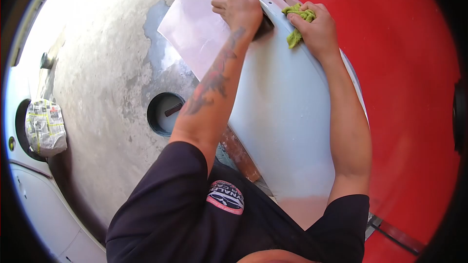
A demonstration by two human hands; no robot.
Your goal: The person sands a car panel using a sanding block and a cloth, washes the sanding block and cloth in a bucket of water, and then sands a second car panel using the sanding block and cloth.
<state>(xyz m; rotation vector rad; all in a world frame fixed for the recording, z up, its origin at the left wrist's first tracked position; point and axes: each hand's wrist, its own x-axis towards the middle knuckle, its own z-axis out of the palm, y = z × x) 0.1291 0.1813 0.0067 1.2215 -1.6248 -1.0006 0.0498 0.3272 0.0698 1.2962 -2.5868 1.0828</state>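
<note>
My left hand (238, 9) is wrapped over a long dark block (264, 28), which looks like a sanding block, and presses it near the far end of a pale curved car body panel (287, 112). Bunched in my right hand (318, 31) is a yellow-green cloth (295, 38), held at the panel's right edge. The panel surface looks wet, with a brownish smear running down below the block. Pinkish patches show at its far left and near ends. My left palm hides the middle of the block.
A dark round bucket (152, 113) of cloudy liquid stands on the concrete floor (97, 78), a small dark block (173, 110) in it. A brown board (240, 155) lies under the panel's left edge. Red bodywork (399, 97) is at right; a paper-covered wheel (46, 126) at left.
</note>
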